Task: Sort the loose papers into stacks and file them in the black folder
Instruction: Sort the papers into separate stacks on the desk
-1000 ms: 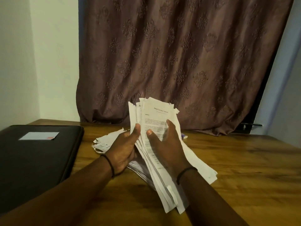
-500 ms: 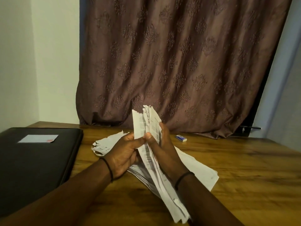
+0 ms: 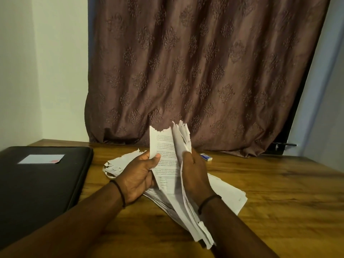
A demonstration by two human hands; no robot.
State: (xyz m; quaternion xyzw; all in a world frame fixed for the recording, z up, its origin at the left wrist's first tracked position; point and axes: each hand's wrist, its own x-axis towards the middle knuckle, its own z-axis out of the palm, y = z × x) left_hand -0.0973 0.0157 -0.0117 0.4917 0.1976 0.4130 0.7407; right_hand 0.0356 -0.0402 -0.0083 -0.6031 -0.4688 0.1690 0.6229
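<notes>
Two bare hands are seen in the head view, raised over the middle of the tabletop with a thick bundle of papers between them. The grip of the left hand is clamped on the foremost sheet, a printed page with a torn top edge, with the thumb pressed on its face. The grip of the right hand is clamped on the remaining sheets, which are parted from the foremost sheet at the top. The bundle's lower end is pointed toward the near edge, beside the right forearm. More loose papers are spread flat on the tabletop under and behind the hands. The black folder is laid closed along the left edge, near the loose papers, with a pale label on its cover. A small white-and-blue object is set near the far edge, just right of the hands. A brown patterned curtain is hung behind the far edge.
</notes>
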